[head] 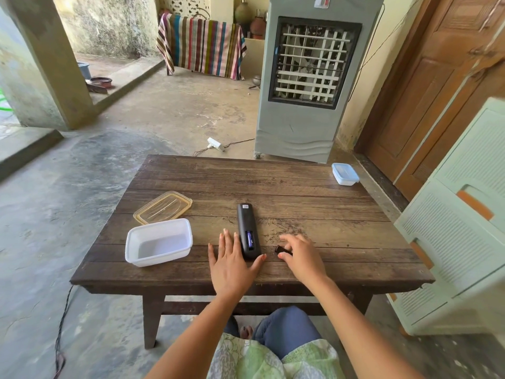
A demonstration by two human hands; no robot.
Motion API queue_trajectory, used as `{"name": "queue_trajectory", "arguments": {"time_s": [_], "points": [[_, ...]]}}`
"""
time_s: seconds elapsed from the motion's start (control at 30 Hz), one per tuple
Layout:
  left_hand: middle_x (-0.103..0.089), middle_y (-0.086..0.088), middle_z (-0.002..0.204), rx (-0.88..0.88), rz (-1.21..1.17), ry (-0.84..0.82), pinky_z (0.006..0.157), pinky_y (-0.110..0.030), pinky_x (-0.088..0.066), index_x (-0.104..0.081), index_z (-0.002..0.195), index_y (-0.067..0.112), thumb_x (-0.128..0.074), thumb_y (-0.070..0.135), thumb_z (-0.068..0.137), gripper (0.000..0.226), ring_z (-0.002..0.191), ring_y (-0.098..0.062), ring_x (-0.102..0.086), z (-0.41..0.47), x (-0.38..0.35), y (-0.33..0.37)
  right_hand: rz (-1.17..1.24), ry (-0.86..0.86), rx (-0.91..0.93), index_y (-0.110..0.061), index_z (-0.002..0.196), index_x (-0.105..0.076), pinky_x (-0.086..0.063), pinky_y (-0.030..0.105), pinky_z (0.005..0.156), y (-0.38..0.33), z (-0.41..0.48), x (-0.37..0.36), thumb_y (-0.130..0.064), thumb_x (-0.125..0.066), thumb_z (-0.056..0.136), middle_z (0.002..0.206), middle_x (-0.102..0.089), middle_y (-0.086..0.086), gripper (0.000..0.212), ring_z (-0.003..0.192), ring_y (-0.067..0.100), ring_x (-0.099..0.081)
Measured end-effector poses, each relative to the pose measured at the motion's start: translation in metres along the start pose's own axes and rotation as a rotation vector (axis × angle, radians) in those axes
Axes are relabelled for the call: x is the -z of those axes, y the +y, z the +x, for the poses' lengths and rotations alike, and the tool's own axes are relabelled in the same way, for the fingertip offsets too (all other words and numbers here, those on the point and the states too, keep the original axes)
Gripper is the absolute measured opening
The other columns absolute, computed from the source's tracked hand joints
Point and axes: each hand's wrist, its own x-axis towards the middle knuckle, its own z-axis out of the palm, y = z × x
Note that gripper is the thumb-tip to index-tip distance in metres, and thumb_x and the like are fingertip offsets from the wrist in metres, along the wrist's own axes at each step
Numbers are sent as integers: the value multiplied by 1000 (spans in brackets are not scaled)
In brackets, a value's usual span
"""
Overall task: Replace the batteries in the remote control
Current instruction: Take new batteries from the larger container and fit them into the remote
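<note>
Though overturned, black remote [244, 218], battery bay [249, 239] open

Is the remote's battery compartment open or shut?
Open. The remote lies back up, a battery showing in its uncovered bay; the right hand holds the cover beside it.

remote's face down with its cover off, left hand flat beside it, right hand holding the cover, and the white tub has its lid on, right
No: the tub is open, its lid lying on the table behind it, per the head view. The rest holds: remote face down, cover off, left hand flat beside it, right hand holding the cover.
</note>
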Motion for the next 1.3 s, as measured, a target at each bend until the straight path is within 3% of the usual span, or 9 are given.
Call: {"name": "queue_trajectory", "arguments": {"time_s": [0.1, 0.27, 0.43, 0.5, 0.63, 0.73, 0.97, 1.2, 1.3], "points": [[2, -3, 158, -5, 16, 1, 117, -43, 5, -6, 148, 18, -23, 74, 82, 89, 145, -15, 5, 0, -1, 0, 45, -9, -7, -21, 115, -62, -41, 23, 79, 2, 3, 0, -19, -60, 88, 112, -56, 3, 27, 101, 15, -54], [0, -1, 158, -23, 28, 23, 116, -43, 6, -5, 148, 19, -22, 73, 83, 86, 145, -15, 5, -1, -2, -2, 387, 226, -37, -11, 97, -59, -52, 29, 71, -11, 8, 3, -12, -59, 88, 93, -62, 3, 9, 79, 14, -59], [-1, 0, 157, -35, 12, 30, 117, -43, 5, -5, 148, 19, -22, 72, 84, 85, 145, -15, 5, -1, -3, -2, 493, 333, 144, -14, 94, -65, -46, 5, 64, -33, 12, 0, -4, -64, 83, 83, -65, -6, 15, 70, -5, -59], [-1, 0, 157, -38, 16, 30, 117, -43, 5, -5, 148, 19, -19, 73, 83, 85, 145, -15, 5, -1, -3, -3, 476, 348, 210, -14, 87, -68, -48, 6, 67, -37, 14, -6, -5, -68, 79, 81, -70, -5, 12, 70, -6, -61], [-5, 0, 157, -41, 15, 66, 116, -43, 4, -10, 148, 20, -1, 75, 69, 96, 145, -15, 1, -1, -6, -4, 383, 333, 320, -12, 84, -70, -54, 21, 69, -36, 15, -17, -1, -69, 75, 82, -73, -1, 14, 74, 6, -65], [-7, 0, 157, -48, 9, 79, 116, -43, 3, -11, 148, 19, -2, 74, 70, 96, 145, -15, -1, -1, -8, -5, 325, 364, 401, -11, 81, -70, -56, 27, 67, -33, 15, -20, 4, -70, 72, 82, -72, 1, 17, 75, 11, -67], [-5, -2, 157, -52, 26, 60, 116, -43, 5, -9, 148, 18, 3, 72, 70, 96, 145, -16, 2, -2, -7, -5, 190, 267, 534, -12, 76, -67, -54, 28, 64, -31, 11, -23, 2, -67, 71, 83, -70, 0, 15, 73, 13, -66], [-2, -3, 157, -60, 29, 37, 115, -43, 5, -7, 148, 16, 4, 69, 70, 95, 145, -17, 4, -1, -5, -6, 98, 274, 537, -14, 77, -69, -54, 24, 58, -38, 11, -22, -5, -66, 73, 83, -70, -3, 11, 70, 13, -66], [-3, -4, 157, -55, 28, 31, 116, -43, 5, -8, 148, 16, -3, 69, 75, 90, 145, -17, 3, 0, -5, -5, 126, 281, 506, -13, 77, -69, -55, 28, 59, -36, 11, -23, -2, -65, 72, 81, -70, -1, 12, 69, 16, -66]]}}
